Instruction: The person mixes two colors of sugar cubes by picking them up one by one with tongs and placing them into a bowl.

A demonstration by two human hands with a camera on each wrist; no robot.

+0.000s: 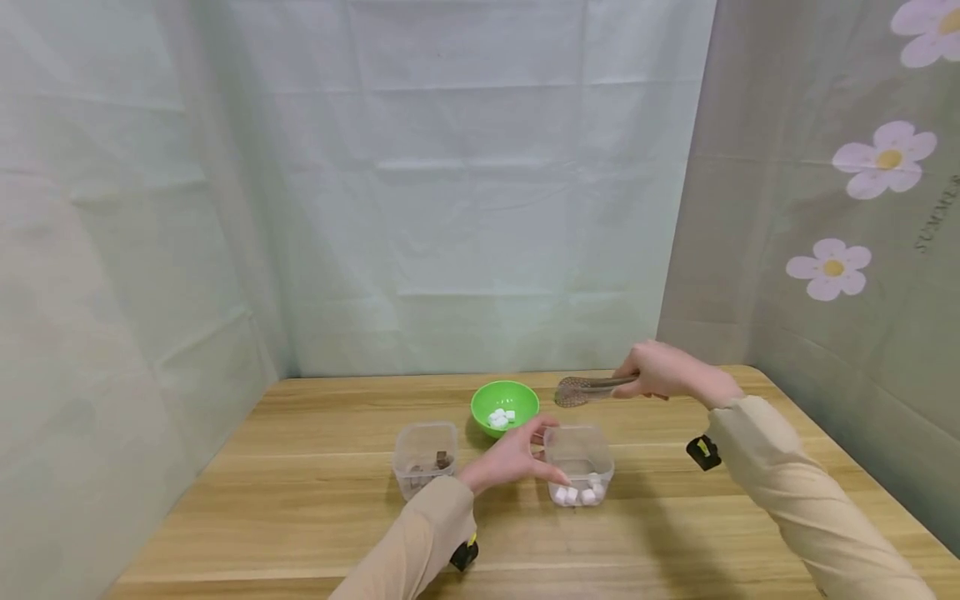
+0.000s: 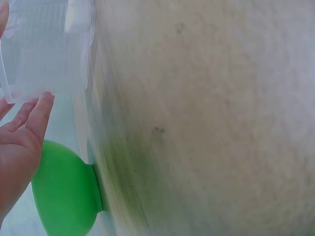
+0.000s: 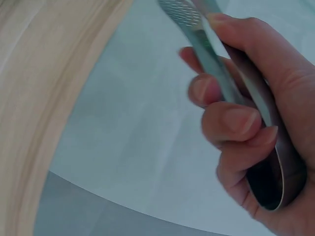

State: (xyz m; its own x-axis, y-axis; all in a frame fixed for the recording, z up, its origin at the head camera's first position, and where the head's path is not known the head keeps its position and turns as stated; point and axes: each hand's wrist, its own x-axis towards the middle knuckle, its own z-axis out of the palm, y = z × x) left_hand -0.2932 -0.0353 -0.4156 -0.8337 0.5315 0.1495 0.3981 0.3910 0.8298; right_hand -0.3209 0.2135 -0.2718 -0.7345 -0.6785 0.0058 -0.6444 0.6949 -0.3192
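Note:
My right hand [image 1: 663, 371] grips metal tongs [image 1: 588, 388] above the table, their tips just right of a green bowl [image 1: 504, 398] holding white cubes. The right wrist view shows my fingers [image 3: 231, 123] curled round the tongs [image 3: 211, 64]. My left hand [image 1: 517, 458] rests with straight fingers against the left side of a clear tub [image 1: 579, 458] that holds white cubes. In the left wrist view its fingers [image 2: 29, 123] touch the tub [image 2: 47, 46], with the bowl [image 2: 66, 191] below.
A second clear tub [image 1: 425, 454] with brown cubes stands left of my left hand. The wooden table [image 1: 300, 517] is enclosed by pale cloth walls; the right wall carries flower prints [image 1: 828, 268].

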